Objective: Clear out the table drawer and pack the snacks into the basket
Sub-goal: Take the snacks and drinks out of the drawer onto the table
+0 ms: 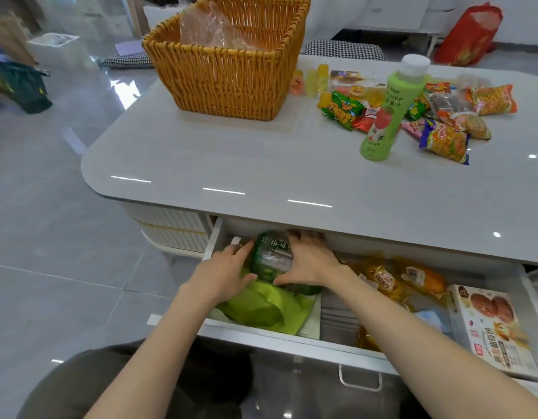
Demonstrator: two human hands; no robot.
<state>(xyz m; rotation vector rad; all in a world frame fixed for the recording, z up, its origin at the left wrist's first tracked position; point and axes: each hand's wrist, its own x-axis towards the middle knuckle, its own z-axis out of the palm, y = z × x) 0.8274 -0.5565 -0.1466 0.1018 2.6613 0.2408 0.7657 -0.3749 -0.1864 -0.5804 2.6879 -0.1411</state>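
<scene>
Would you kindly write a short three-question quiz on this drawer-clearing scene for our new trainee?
1. True or false: the woven orange wicker basket stands on the glossy white tabletop.
2. Which thing do the left hand and right hand grip inside the open white drawer? A: green-labelled clear plastic package; B: flat biscuit box; C: yellow-wrapped bun.
3. Fill the gap: the tall green juice bottle with the white cap stands ____ on the tabletop.
Key: 1 true; 2 A; 3 upright.
</scene>
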